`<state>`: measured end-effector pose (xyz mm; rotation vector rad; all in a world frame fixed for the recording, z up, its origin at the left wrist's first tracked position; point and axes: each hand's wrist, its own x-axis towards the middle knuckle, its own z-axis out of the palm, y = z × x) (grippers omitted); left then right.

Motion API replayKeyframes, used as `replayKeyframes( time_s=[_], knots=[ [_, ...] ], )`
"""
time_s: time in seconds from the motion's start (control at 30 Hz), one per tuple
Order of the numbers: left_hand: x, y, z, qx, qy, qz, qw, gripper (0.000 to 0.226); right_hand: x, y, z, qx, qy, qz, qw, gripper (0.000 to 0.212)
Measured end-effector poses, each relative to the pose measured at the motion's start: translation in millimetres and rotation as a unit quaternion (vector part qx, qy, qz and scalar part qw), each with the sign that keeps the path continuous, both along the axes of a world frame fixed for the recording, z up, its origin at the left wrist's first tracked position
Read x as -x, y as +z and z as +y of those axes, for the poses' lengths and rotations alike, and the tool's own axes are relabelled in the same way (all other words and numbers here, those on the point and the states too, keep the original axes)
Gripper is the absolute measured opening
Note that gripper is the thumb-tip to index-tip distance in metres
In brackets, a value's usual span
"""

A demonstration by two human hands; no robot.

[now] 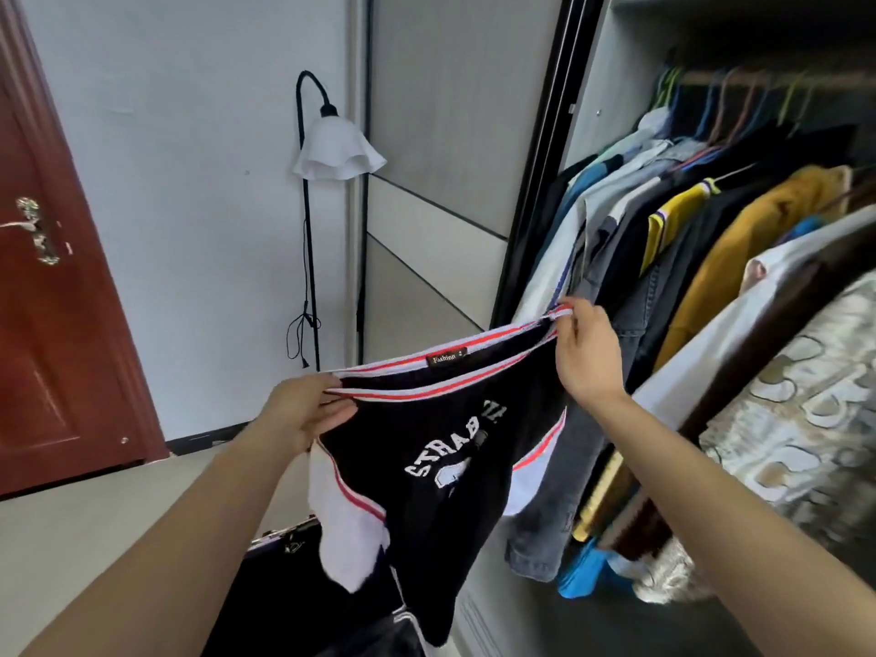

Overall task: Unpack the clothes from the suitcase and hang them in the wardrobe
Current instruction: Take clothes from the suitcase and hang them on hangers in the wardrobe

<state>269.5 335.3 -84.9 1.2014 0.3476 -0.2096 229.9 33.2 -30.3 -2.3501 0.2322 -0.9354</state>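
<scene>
A dark red door (57, 301) with a metal handle (35, 230) stands at the far left. Next to it, against the pale wall, is a black floor lamp (307, 258) with a white frilled shade.

The left hand (303, 412) pinches one end of the striped neckline of a black shirt (436, 471), fingers curled round the red-and-white band. The shirt hangs in the air between the two hands, front facing the person, with white lettering across the chest (only part of it can be read) and white sleeves. Below it, at the bottom edge, the rim of the suitcase (284, 540) shows, with dark cloth lying inside.

The right hand (588, 355) grips the other end of the neckline, held higher than the left, so the collar is stretched open at a slant. This hand is just in front of the open wardrobe (592, 111), where many clothes (687, 220) hang packed on coloured hangers from a rail (758, 77).
</scene>
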Motion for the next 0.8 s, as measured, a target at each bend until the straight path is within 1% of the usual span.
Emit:
replayKeyframes(
  time_s=[0.07, 0.1, 0.2, 0.27, 0.3, 0.33, 0.37, 0.43, 0.47, 0.5, 0.57, 0.6, 0.63, 0.73, 0.8],
  knots=[
    [-6.7, 26.9, -7.8, -0.004, -0.031, -0.039, 0.999, 0.007, -0.4, -4.2, -25.0, 0.090, -0.059, 0.065, 0.992, 0.029],
    [-9.3, 38.8, -15.3, -0.013, -0.048, -0.058, 0.997, 0.003, 1.3, -1.1, -35.3, 0.106, -0.078, 0.093, 0.987, 0.028],
    [-16.3, 71.6, -41.0, -0.016, -0.064, -0.097, 0.993, 0.005, 7.7, 21.2, -55.3, 0.053, -0.100, 0.126, 0.986, 0.023],
    [-21.8, 94.7, -63.5, 0.002, -0.066, -0.122, 0.990, 0.005, 12.4, 39.0, -66.8, -0.003, -0.109, 0.104, 0.989, 0.021],
    [-27.2, 106.7, -77.8, 0.014, -0.068, -0.135, 0.988, 0.006, 16.8, 49.8, -73.9, -0.050, -0.097, 0.093, 0.990, 0.018],
    [-28.2, 113.6, -85.9, 0.021, -0.063, -0.142, 0.988, 0.006, 21.2, 55.3, -75.4, -0.089, -0.072, 0.107, 0.988, 0.014],
    [-32.4, 119.8, -97.0, 0.024, -0.068, -0.148, 0.986, 0.005, 26.6, 60.9, -80.3, -0.106, -0.051, 0.131, 0.984, 0.015],
    [-39.3, 127.7, -120.6, 0.021, -0.099, -0.140, 0.985, 0.012, 42.1, 69.9, -93.5, -0.081, -0.040, 0.191, 0.977, 0.019],
    [-40.1, 133.5, -133.2, 0.020, -0.113, -0.134, 0.984, 0.015, 51.6, 77.3, -100.3, -0.069, -0.056, 0.192, 0.977, 0.019],
    [-42.1, 137.1, -140.7, 0.024, -0.114, -0.133, 0.984, 0.015, 58.3, 83.0, -105.7, -0.070, -0.070, 0.172, 0.980, 0.020],
    [-47.8, 146.9, -157.7, 0.049, -0.102, -0.145, 0.983, 0.009, 72.6, 94.5, -121.7, -0.125, -0.077, 0.115, 0.982, 0.022],
    [-49.1, 151.1, -164.6, 0.057, -0.093, -0.154, 0.982, 0.005, 79.5, 99.2, -127.4, -0.148, -0.070, 0.106, 0.981, 0.021],
    [-50.9, 153.9, -171.9, 0.055, -0.094, -0.164, 0.980, 0.006, 85.4, 103.3, -132.8, -0.158, -0.062, 0.113, 0.979, 0.019],
    [-47.7, 154.6, -202.0, 0.041, -0.136, -0.155, 0.978, 0.011, 107.6, 112.5, -153.6, -0.116, -0.071, 0.200, 0.970, 0.017],
    [-39.7, 164.1, -225.2, 0.054, -0.178, -0.156, 0.970, 0.014, 119.7, 119.5, -169.3, -0.114, -0.085, 0.229, 0.963, 0.014]
  ],
)
